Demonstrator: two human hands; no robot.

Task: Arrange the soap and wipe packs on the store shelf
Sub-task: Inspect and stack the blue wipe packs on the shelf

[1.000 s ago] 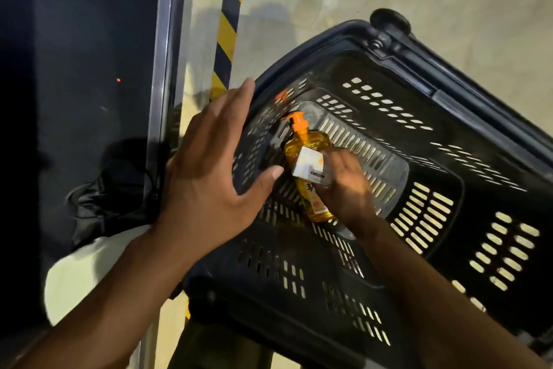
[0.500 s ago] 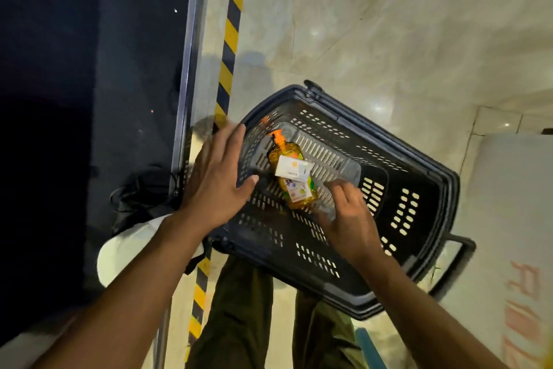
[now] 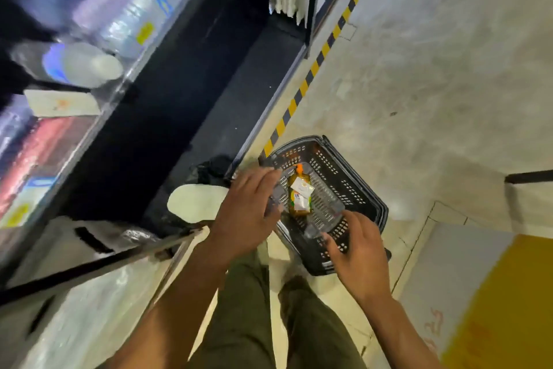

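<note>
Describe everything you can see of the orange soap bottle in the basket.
The soap bottle is small, see-through plastic by its look, filled with amber liquid, with an orange pump top and a green-and-white label. It lies on its side on the slotted floor of the black basket, pump pointing to the far rim. A small white pack lies across it. Neither the left hand nor the right hand touches it.
</note>
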